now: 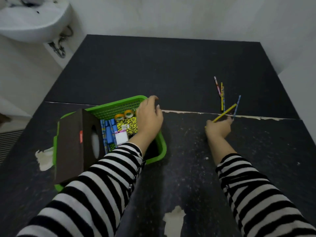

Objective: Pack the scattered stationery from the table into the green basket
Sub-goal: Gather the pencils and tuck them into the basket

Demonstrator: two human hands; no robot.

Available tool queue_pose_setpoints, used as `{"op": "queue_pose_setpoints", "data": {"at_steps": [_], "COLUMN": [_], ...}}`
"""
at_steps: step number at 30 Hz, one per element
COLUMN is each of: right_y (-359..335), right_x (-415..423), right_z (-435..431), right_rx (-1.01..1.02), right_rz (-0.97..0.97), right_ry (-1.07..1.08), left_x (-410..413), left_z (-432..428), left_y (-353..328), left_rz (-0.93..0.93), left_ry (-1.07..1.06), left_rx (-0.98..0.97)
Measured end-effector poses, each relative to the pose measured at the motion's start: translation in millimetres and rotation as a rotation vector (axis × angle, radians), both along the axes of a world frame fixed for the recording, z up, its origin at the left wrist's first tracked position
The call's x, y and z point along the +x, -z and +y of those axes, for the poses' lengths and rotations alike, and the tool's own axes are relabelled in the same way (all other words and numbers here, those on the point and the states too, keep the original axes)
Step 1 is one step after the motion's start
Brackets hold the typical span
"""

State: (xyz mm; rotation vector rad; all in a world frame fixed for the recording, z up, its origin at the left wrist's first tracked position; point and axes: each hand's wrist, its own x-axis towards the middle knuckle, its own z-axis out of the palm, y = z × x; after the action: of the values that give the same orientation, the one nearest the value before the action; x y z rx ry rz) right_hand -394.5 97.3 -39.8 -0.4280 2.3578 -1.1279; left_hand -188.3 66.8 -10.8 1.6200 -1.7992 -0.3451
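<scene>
The green basket [119,104] sits at the left of the black table. It holds tape rolls [124,115], a yellow patterned notebook [127,125], blue pens [108,132] and a white pad [121,137]. My left hand [148,120] hovers over the basket's right side, fingers relaxed, holding nothing. My right hand [218,126] grips a yellow pencil [225,112] that points up and right, and a blue pencil [237,105] also runs out from its fingers. A few more pencils [221,94] lie on the table just beyond.
A dark brown box [75,142] with a red tag stands in the basket's left part. A pale seam [188,112] crosses the table [171,74]. A white sink [32,19] hangs on the wall at the far left. Torn patches [173,219] show near the front edge.
</scene>
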Motion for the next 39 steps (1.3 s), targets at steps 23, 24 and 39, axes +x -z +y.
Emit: {"op": "queue_pose_setpoints", "data": {"at_steps": [23,24,39], "right_y": [-14.4,-14.4,-10.0], "right_x": [325.1,323.4,293.2], "right_z": [33.7,33.7,24.9], "right_rx": [0.292,0.336,0.053], "right_rz": [0.530,0.540,0.487], "right_ry": [-1.263,-1.274,-1.285], "left_x": [218.5,219.0,188.7], "left_z": [51.9,52.3,34.4], "left_y": [23.3,23.5,9.3], "left_rz": [-0.112,-0.112,-0.081], "left_ry": [-0.414,-0.413,-0.423], "left_rx": [0.249,0.249,0.180]}}
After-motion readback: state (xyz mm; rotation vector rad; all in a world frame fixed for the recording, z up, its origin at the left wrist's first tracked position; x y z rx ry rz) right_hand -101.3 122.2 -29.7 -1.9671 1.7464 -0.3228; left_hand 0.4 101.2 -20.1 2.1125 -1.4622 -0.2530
